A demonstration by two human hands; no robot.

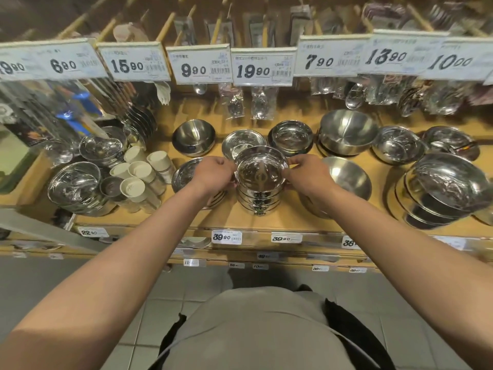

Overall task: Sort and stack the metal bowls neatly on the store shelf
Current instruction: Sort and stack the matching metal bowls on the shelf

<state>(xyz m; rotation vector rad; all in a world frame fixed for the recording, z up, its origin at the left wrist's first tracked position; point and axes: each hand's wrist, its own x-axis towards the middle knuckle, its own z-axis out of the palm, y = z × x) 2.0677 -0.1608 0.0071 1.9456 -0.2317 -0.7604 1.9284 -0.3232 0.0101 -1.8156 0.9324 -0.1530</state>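
A stack of several small metal bowls (260, 180) stands at the front middle of the wooden shelf (288, 217). My left hand (213, 173) grips the top of the stack from the left and my right hand (306, 174) grips it from the right. Behind the stack lies a shallow metal dish (240, 141), with a deep bowl (193, 136) to its left and a wrapped bowl (290, 136) to its right. A flat plate (184, 174) is partly hidden under my left wrist. A plain bowl (349, 177) sits just right of my right hand.
Larger bowls (346, 132) and a tall wrapped bowl stack (442, 193) fill the right side. White cups (141, 172) and wrapped bowls (77, 188) crowd the left. Price tags (262, 66) and hanging spoons (260, 102) overhang the back. The shelf's front edge carries price labels (226, 237).
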